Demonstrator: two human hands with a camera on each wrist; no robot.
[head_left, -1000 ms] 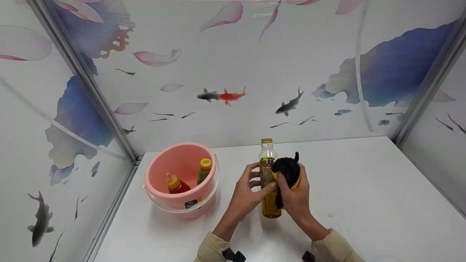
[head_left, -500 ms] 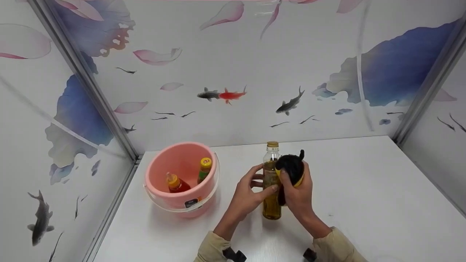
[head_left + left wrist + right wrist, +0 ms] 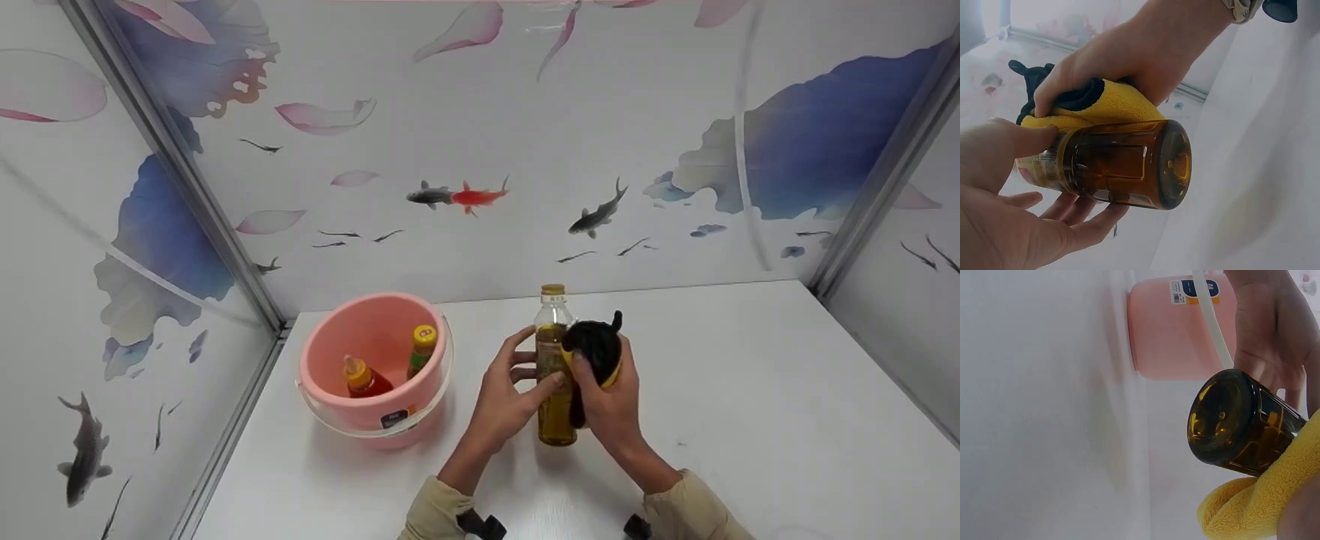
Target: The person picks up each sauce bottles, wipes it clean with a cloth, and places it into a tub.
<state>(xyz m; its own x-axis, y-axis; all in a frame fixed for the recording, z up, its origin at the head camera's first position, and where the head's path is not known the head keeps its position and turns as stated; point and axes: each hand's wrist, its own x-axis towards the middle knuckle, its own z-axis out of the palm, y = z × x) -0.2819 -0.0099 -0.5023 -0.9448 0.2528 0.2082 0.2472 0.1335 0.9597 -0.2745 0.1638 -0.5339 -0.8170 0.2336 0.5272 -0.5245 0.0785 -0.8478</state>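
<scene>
A glass bottle of yellow-brown oil with a gold cap is held upright between the two hands, and both wrist views show its base lifted off the table. My left hand grips its left side, thumb in front and fingers behind. In my right hand is a bunched cloth, black on one face and fluffy yellow on the other. The cloth presses against the bottle's right side. Part of the bottle's label shows beside the left thumb; the cloth covers some of the bottle.
Left of the hands stands a pink bucket with a white handle. Inside it are a red-sauce bottle with an orange cap and a yellow-capped bottle. Printed panels wall the white table at the back and sides.
The bottle and both hands shift slightly right, then back left, with the cloth staying against the bottle. The bucket and its contents stay put.
</scene>
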